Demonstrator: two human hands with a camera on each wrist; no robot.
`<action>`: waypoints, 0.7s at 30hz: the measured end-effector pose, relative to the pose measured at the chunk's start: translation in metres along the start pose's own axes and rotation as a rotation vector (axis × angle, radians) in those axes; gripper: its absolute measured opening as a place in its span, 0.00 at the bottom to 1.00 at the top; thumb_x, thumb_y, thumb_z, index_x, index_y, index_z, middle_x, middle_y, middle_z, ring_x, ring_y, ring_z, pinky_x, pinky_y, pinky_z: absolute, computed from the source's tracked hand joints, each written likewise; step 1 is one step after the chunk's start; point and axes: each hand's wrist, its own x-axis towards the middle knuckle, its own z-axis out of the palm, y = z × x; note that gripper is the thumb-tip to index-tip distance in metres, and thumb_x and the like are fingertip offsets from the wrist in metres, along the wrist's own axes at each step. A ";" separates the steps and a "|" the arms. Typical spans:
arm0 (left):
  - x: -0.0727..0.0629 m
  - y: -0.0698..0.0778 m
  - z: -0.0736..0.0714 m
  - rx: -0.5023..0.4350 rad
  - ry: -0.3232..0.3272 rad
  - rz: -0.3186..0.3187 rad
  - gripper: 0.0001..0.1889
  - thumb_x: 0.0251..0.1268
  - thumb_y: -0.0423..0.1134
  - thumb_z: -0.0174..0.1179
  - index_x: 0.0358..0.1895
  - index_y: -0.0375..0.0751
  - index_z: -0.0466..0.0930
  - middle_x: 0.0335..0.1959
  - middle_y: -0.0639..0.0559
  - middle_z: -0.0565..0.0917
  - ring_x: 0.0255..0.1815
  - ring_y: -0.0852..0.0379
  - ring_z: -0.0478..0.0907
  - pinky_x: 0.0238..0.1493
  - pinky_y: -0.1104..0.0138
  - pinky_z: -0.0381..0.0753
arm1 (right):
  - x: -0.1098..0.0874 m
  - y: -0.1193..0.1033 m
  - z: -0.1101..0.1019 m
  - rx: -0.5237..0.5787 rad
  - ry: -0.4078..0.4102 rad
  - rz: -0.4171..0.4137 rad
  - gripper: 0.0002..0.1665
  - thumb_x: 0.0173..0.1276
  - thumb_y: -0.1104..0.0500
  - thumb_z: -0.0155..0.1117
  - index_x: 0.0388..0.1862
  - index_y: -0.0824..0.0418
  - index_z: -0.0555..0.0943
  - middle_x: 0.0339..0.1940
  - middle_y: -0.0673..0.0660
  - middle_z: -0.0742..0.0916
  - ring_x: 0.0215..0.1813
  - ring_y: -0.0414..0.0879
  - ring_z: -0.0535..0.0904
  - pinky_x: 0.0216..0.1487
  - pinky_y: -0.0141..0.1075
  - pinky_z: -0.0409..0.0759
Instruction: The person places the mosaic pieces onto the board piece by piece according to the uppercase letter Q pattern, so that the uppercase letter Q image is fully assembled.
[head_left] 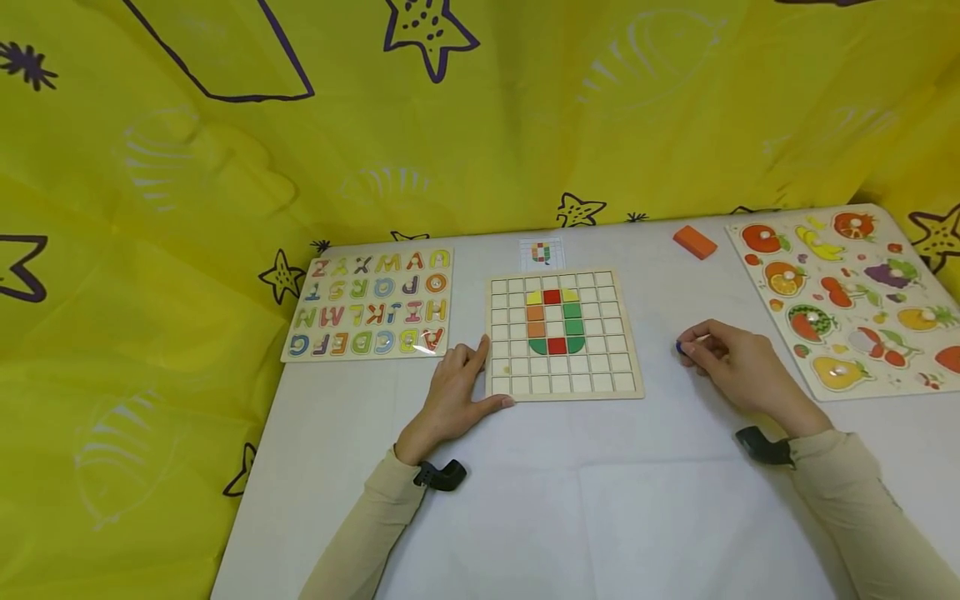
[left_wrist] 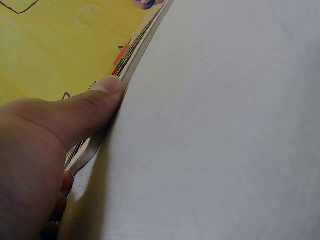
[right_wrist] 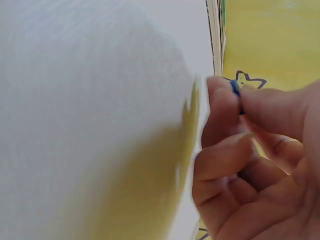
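Observation:
My left hand [head_left: 453, 390] rests at the lower left corner of a wooden grid board [head_left: 525, 386], thumb along its front edge and fingers along its left side. Coloured tiles on the grid form a ring: red tiles [head_left: 557, 346] at top and bottom, orange ones [head_left: 536, 321] on the left, green ones [head_left: 573, 319] on the right, yellow pieces [head_left: 571, 295] at the upper corners. Right of the board, my right hand [head_left: 738, 367] pinches a small blue piece [right_wrist: 235, 88] between thumb and index finger, just over the white table. The fingers mostly hide the piece.
A small pattern card [head_left: 541, 253] lies behind the grid board. An alphabet puzzle [head_left: 367, 304] sits to the left and a fruit puzzle [head_left: 847, 304] to the right. An orange block [head_left: 695, 242] lies at the back right. Yellow patterned cloth [head_left: 480, 125] hangs behind the table.

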 end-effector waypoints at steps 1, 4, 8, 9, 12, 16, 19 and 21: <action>0.000 0.000 0.000 0.000 -0.001 -0.001 0.56 0.59 0.54 0.79 0.83 0.33 0.58 0.43 0.49 0.70 0.44 0.55 0.61 0.49 0.63 0.62 | 0.001 0.000 0.001 0.007 0.020 -0.005 0.08 0.80 0.60 0.65 0.47 0.64 0.86 0.30 0.53 0.91 0.28 0.35 0.80 0.29 0.28 0.75; 0.000 0.000 0.000 0.004 -0.002 -0.001 0.55 0.59 0.54 0.79 0.83 0.33 0.58 0.43 0.50 0.70 0.44 0.55 0.61 0.49 0.63 0.62 | 0.002 -0.002 0.002 0.022 0.065 -0.010 0.07 0.77 0.59 0.69 0.46 0.63 0.89 0.28 0.54 0.91 0.26 0.37 0.80 0.28 0.27 0.74; 0.000 0.000 0.000 0.000 -0.002 -0.005 0.55 0.59 0.54 0.79 0.83 0.33 0.58 0.44 0.50 0.71 0.44 0.55 0.61 0.49 0.62 0.62 | 0.003 -0.004 0.003 0.048 0.080 0.009 0.10 0.74 0.58 0.72 0.47 0.63 0.91 0.29 0.56 0.91 0.26 0.39 0.80 0.29 0.27 0.74; 0.000 0.001 0.000 -0.002 -0.005 -0.009 0.55 0.60 0.54 0.78 0.83 0.33 0.58 0.44 0.49 0.71 0.44 0.55 0.62 0.49 0.62 0.62 | 0.003 -0.005 0.004 0.055 0.081 0.013 0.10 0.74 0.59 0.73 0.47 0.63 0.91 0.29 0.56 0.91 0.26 0.39 0.81 0.29 0.27 0.74; 0.000 0.001 0.000 -0.001 -0.009 -0.015 0.55 0.60 0.54 0.78 0.84 0.34 0.58 0.44 0.49 0.71 0.45 0.55 0.62 0.49 0.62 0.62 | 0.006 -0.007 0.007 0.068 0.087 0.010 0.09 0.72 0.60 0.74 0.47 0.64 0.91 0.31 0.58 0.92 0.26 0.39 0.82 0.28 0.26 0.75; 0.000 0.000 0.000 -0.002 -0.016 -0.020 0.55 0.60 0.54 0.78 0.84 0.34 0.57 0.45 0.49 0.71 0.45 0.55 0.61 0.50 0.63 0.62 | 0.009 -0.012 0.010 0.093 0.068 0.012 0.09 0.71 0.61 0.75 0.47 0.64 0.92 0.33 0.59 0.93 0.26 0.39 0.82 0.29 0.26 0.76; 0.000 0.000 0.000 -0.005 -0.018 -0.018 0.56 0.59 0.54 0.79 0.84 0.34 0.57 0.45 0.49 0.71 0.45 0.55 0.61 0.50 0.63 0.61 | 0.011 -0.016 0.013 0.113 0.042 0.032 0.10 0.71 0.61 0.75 0.48 0.65 0.92 0.36 0.61 0.93 0.27 0.39 0.83 0.30 0.26 0.77; 0.000 0.001 0.000 -0.007 -0.015 -0.013 0.56 0.59 0.54 0.79 0.84 0.33 0.57 0.44 0.49 0.71 0.44 0.55 0.61 0.50 0.63 0.61 | 0.013 -0.019 0.016 0.125 0.027 0.040 0.11 0.71 0.61 0.75 0.49 0.65 0.91 0.38 0.62 0.93 0.28 0.39 0.83 0.30 0.26 0.78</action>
